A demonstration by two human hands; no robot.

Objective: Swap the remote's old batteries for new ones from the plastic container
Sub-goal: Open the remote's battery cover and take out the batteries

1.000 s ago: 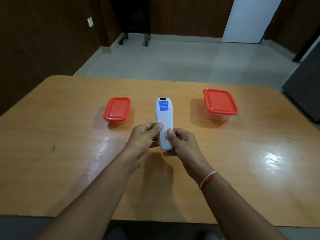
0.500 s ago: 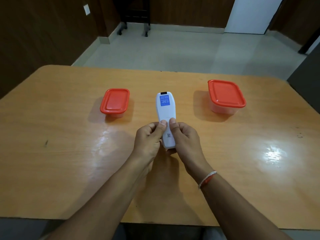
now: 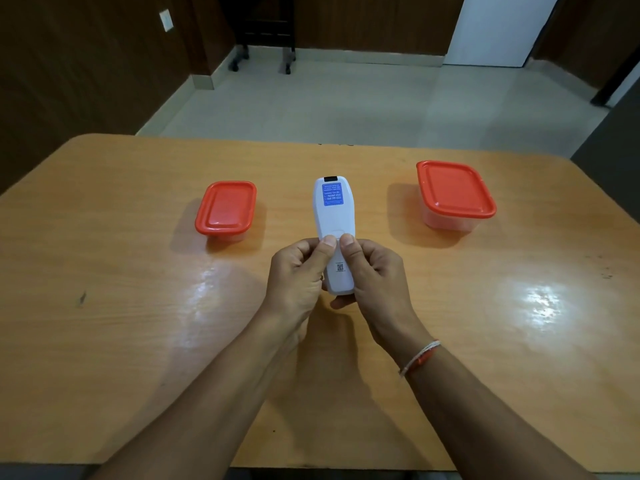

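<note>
A white remote (image 3: 334, 216) with a blue sticker lies back side up over the middle of the wooden table (image 3: 104, 306), pointing away from me. My left hand (image 3: 298, 275) and my right hand (image 3: 374, 271) grip its near half from either side, both thumbs pressing side by side on the back cover. A small plastic container with a red lid (image 3: 225, 210) stands left of the remote. A larger plastic container with a red lid (image 3: 454, 195) stands to its right. Both lids are on, so their contents are hidden.
The table's far edge borders a tiled floor. A dark wheeled piece of furniture (image 3: 266, 36) stands by the back wall. A grey cabinet side (image 3: 616, 140) rises at the right edge.
Both thumbs have slid up the remote's back toward the cover's notch and now sit close together. The camera has tilted slightly, shifting the containers in view.
</note>
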